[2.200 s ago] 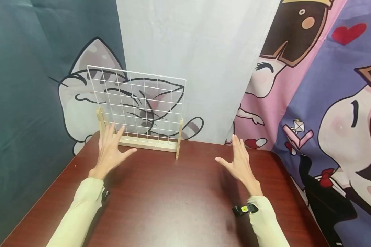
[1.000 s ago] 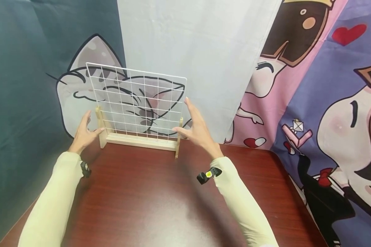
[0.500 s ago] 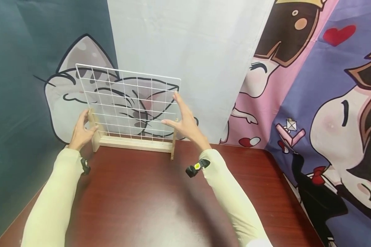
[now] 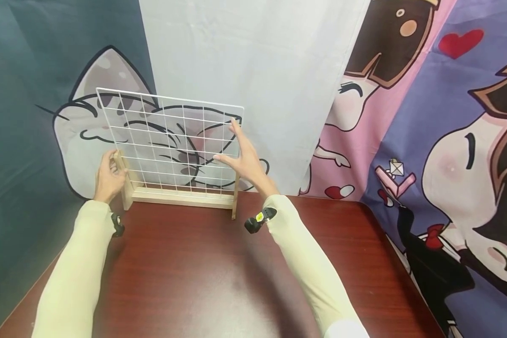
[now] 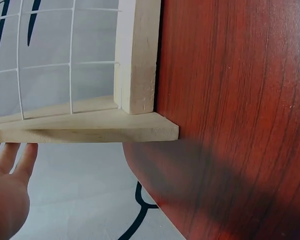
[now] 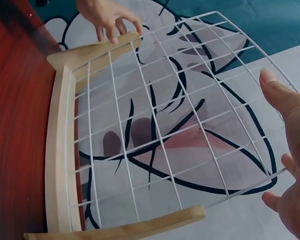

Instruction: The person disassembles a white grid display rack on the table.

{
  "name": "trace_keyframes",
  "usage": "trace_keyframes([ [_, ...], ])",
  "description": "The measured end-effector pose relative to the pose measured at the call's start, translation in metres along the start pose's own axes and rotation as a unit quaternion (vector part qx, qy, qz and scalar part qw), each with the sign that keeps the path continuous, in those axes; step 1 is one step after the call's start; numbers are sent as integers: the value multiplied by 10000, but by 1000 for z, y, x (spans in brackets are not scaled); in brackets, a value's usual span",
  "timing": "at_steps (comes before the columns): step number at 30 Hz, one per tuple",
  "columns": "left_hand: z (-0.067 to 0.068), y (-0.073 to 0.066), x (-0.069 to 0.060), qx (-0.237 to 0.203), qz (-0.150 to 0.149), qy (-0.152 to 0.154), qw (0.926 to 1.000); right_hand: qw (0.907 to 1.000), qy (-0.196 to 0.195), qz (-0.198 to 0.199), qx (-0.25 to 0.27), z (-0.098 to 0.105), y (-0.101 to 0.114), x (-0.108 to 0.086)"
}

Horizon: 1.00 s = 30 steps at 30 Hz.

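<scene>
A white wire grid (image 4: 173,136) stands upright in a pale wooden base (image 4: 181,197) near the table's back left. My left hand (image 4: 110,180) grips the top of the left wooden upright (image 4: 128,188); in the left wrist view, the hand (image 5: 9,200) has several fingers under that side piece (image 5: 89,132). At the grid's right edge, my right hand (image 4: 249,162) has its thumb and fingers spread. The right wrist view shows this hand (image 6: 297,150) around the edge of the grid (image 6: 165,125), contact unclear, and my left hand (image 6: 107,17) at the far upright (image 6: 94,52).
The dark red wooden table (image 4: 203,263) extends in front of the stand and to its right. Behind it hangs a white cloth (image 4: 253,56) printed with a cartoon cat, with a pink and purple printed cloth (image 4: 405,122) at the right.
My left hand has come to the left upright and its fingers have closed on it. The right hand has moved left to the grid's right edge. The view has shifted slightly right.
</scene>
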<state>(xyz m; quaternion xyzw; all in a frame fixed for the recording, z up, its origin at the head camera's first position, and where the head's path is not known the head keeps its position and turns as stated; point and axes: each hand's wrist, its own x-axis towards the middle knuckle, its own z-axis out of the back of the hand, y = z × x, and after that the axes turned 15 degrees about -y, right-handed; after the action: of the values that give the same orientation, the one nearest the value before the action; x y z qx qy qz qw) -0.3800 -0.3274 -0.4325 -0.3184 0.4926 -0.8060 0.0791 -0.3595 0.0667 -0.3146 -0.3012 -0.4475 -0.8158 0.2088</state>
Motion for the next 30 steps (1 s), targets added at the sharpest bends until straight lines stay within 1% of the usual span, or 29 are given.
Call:
trace_keyframes([
  [2, 1, 2, 0, 151, 43, -64, 9999, 9998, -166, 61, 45, -2, 0, 2],
  [4, 1, 4, 0, 256, 102, -101, 9996, 9989, -416, 99, 177, -4, 0, 3],
  [9, 1, 6, -1, 381, 189, -168, 9990, 9934, -970, -47, 615, -6, -4, 7],
  [13, -1, 4, 2, 393, 169, -234, 9988, 9901, -1066, -217, 888, -1, -5, 15],
  [16, -4, 1, 6, 373, 136, -265, 9989, 9907, -952, -255, 936, 4, -6, 23],
  [19, -5, -3, 8, 406, 177, -273, 9986, 9940, -812, -80, 723, 9, -10, 31],
  [23, -3, -4, 9, 532, 302, -333, 9976, 9979, -491, 63, 426, 10, -16, 40],
  [26, -2, -3, 9, 588, 319, -358, 9971, 9992, -249, -45, 306, 7, -20, 43],
  [30, -1, -4, 8, 609, 267, -329, 9972, 9996, -115, -130, 204, 2, -26, 44],
])
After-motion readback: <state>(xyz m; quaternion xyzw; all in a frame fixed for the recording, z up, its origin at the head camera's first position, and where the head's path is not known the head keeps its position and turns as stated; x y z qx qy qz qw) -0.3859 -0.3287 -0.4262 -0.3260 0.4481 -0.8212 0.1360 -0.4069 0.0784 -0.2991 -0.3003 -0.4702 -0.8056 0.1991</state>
